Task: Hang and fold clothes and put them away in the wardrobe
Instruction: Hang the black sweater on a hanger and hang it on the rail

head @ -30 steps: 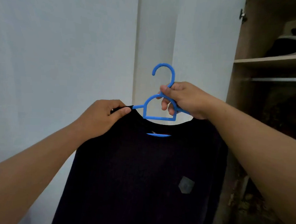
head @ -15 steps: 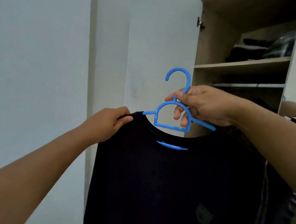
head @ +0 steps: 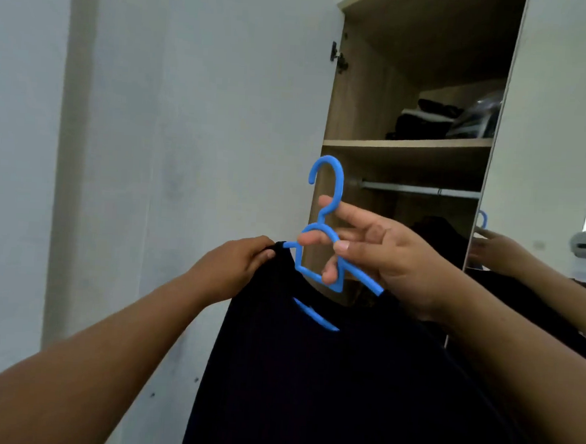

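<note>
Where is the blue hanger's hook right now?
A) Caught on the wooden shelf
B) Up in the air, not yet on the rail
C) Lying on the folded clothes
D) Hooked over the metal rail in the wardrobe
B: the hanger is held up by the right hand, its hook free in front of the wardrobe's side wall, left of the bare rail.

The scene is lit softly and evenly, the wardrobe [head: 412, 92] interior is left dim, and edges are bent by wide-angle distortion.
</note>
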